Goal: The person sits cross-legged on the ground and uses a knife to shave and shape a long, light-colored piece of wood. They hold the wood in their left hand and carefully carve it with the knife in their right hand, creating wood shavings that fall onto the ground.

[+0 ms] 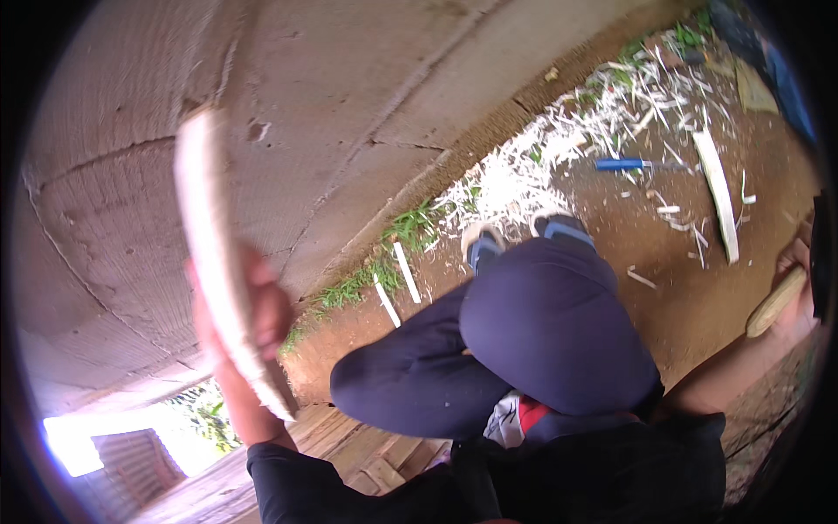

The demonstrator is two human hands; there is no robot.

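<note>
My left hand (266, 306), blurred by motion, is closed around a long pale strip of peeled wood (208, 210). The strip stands nearly upright in the view, its wide end up by the wall and its thinner end down past my wrist. Out at the right edge, my right hand (793, 279) is wrapped round a wooden handle (775, 304). A dark flat part shows beyond that hand, cut off by the rim, so the tool's kind cannot be told. The two hands are far apart, one on each side of my bent knees.
A cracked plastered wall (349, 105) rises ahead and to the left. White wood shavings (524, 166) cover the ground along its foot. A blue-handled tool (621, 164) and another pale wood strip (717, 196) lie on the brown soil (672, 297). Two short white sticks (407, 272) lie near the grass.
</note>
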